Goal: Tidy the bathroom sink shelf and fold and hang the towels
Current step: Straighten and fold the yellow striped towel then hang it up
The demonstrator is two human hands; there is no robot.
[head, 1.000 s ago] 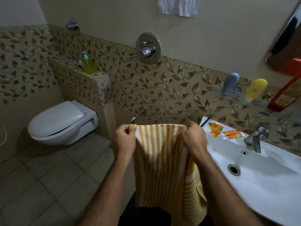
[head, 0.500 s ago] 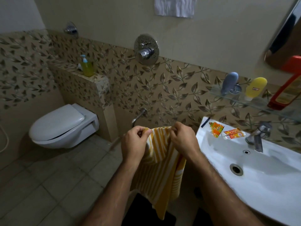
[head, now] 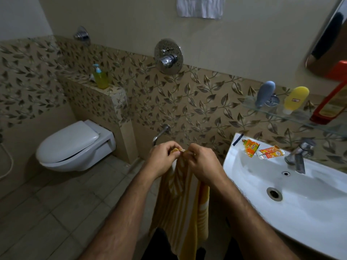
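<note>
Hands have drawn together at frame centre, folding the yellow-and-white striped cotton towel [head: 180, 201] narrower.
Left hand [head: 161, 159] and right hand [head: 203, 164] fingers pinch its top corners; it hangs below.

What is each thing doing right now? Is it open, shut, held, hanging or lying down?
Striped towel: held up by its top edge, folded, hanging down.
Left hand: pinching the towel's top.
Right hand: pinching the towel's top.
Toilet lid: shut.
Tap: no water running.
Sachets: lying flat on the sink rim.
White cloth: hanging on the wall.
Yellow bottle: standing on the glass shelf.
</note>
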